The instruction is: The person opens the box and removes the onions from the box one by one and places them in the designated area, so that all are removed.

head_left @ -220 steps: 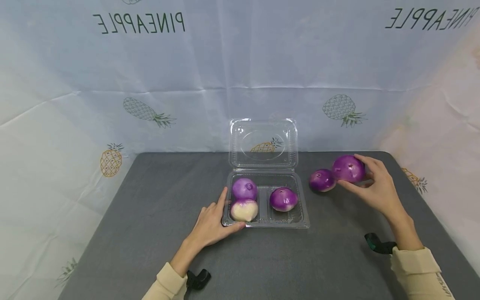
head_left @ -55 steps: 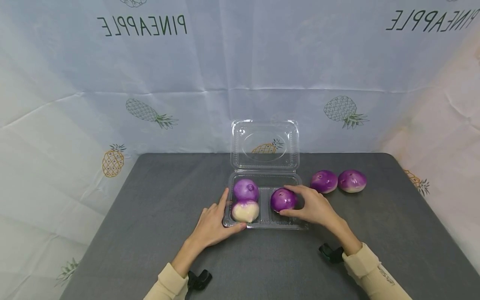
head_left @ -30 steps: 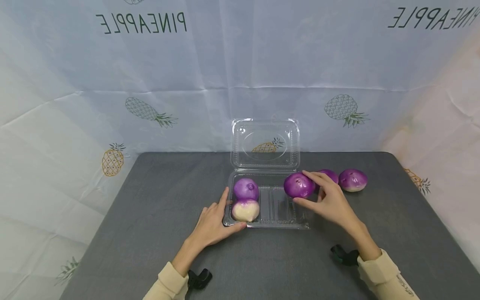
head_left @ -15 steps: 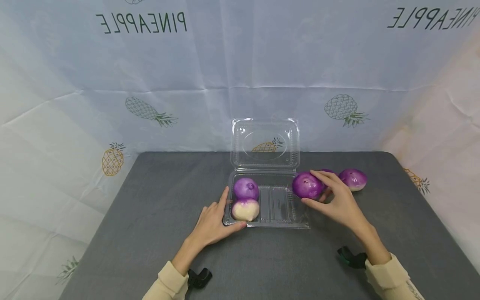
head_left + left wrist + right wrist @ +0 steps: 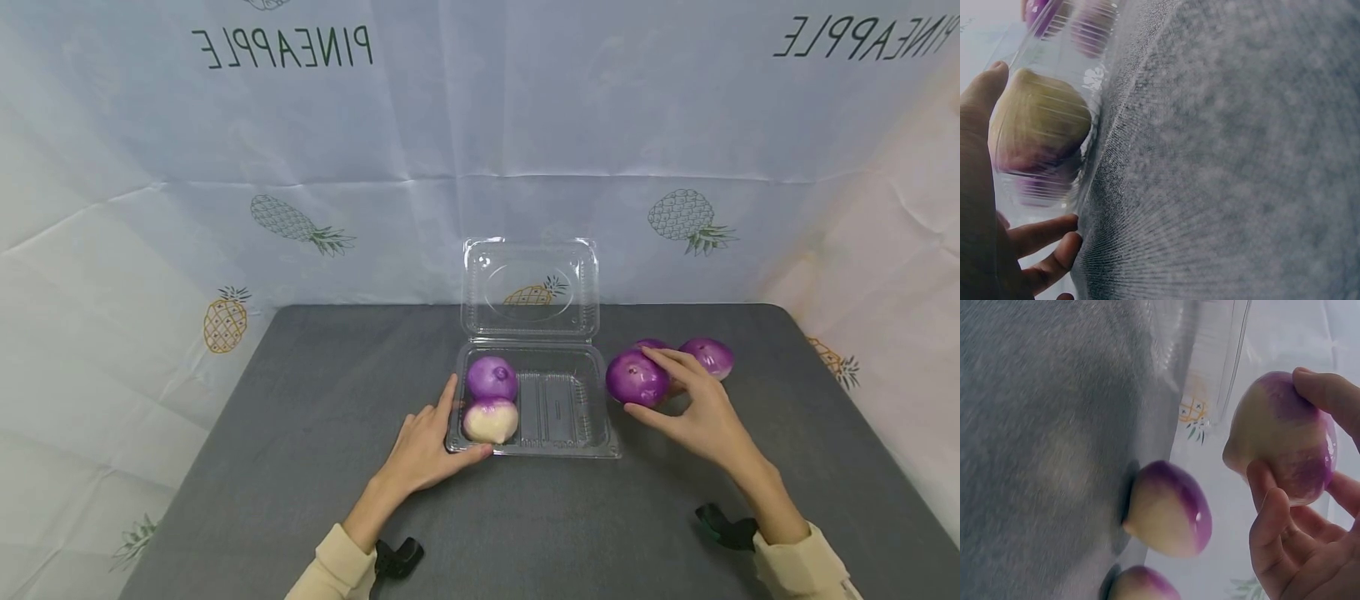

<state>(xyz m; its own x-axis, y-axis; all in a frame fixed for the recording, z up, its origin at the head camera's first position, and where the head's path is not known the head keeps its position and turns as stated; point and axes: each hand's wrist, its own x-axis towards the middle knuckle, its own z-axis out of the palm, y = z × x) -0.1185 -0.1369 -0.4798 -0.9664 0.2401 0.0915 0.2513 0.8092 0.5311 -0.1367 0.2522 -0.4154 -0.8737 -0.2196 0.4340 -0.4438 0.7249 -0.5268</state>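
Held turnip [image 5: 637, 377] now just outside the container [image 5: 557, 412]

The held turnip hangs off the table, just beyond the right-hand rim of the clear plastic container; whether it brushes that rim I cannot tell. The right hand [image 5: 693, 408] grips it, thumb on the near side and fingers bent around the rest, as the right wrist view confirms. A couple of seconds ago it sat inside the container's right compartment; now it is out. As I judge it, that undoes part of the filling: the container carries turnips on its left side alone, two against three outside, counting the held one.

Those two share the left compartment. The rear turnip [image 5: 491, 377] shows its purple face and a small nub; the front turnip [image 5: 491, 421] turns mostly pale side up, touching it.

The left hand [image 5: 427, 446] rests against the container's near left corner, forefinger stretched along the side, thumb along the front edge, braced rather than clasped. It stands as it did a second ago, and so does the container, its lid [image 5: 487, 275] raised at the back.

Beyond the held turnip, on the dark grey table [image 5: 337, 375], are a half-hidden turnip [image 5: 649, 342] directly behind it and a far-right turnip [image 5: 712, 357] partly covered by the fingers. A pineapple-print cloth [image 5: 525, 125] hangs behind everything.
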